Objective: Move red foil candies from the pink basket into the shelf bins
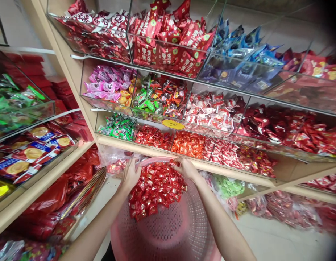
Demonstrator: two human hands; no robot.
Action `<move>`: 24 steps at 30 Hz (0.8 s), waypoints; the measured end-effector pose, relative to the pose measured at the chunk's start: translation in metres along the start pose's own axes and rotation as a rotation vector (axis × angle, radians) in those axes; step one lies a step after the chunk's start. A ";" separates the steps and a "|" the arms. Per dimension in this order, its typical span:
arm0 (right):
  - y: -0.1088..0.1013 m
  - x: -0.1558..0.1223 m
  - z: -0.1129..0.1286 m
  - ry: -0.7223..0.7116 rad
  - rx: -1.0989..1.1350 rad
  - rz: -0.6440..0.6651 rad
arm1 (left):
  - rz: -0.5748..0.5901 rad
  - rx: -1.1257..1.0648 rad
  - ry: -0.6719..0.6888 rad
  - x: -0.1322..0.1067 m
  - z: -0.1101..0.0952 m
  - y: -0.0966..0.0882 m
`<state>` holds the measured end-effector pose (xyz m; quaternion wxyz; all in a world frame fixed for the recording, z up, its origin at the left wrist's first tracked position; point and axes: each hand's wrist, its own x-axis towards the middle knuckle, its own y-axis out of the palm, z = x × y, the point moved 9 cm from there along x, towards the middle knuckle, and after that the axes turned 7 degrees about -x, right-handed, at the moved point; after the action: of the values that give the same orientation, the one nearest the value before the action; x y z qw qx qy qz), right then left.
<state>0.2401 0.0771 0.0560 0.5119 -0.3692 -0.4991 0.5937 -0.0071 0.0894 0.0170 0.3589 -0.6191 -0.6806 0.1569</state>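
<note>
A pink plastic basket [196,214] with a perforated wall and bottom is in front of me, tilted. Small red-wrapped candies [158,186] are heaped against its far side, leaving the near part of its inside bare. My left hand [130,174] is closed on the far left of the rim, its thumb on the inner side. On the far right, my right hand [186,168] grips the rim, with its fingertips touching the topmost candies. Some fingers of both hands are hidden behind the rim.
A wooden shelf with clear compartments of wrapped sweets rises just beyond the basket. Its lowest row holds green sweets [117,127], red sweets [153,137] and orange sweets [188,144]. A yellow price tag [173,124] hangs above. Bagged goods [287,206] lie on the floor to the right.
</note>
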 end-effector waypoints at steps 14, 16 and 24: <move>0.040 -0.031 0.116 -0.410 0.107 0.205 | 0.190 0.225 -0.042 -0.005 -0.010 0.009; 0.056 -0.044 0.138 -0.488 0.062 0.283 | 0.194 0.228 -0.040 -0.006 -0.011 0.009; 0.051 -0.038 0.124 -0.475 0.030 0.330 | 0.191 0.208 -0.041 -0.006 -0.005 0.011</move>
<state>0.1180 0.0144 0.0321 0.2824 -0.2883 -0.5294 0.7462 0.0042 0.0846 0.0115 0.3904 -0.6371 -0.6061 0.2725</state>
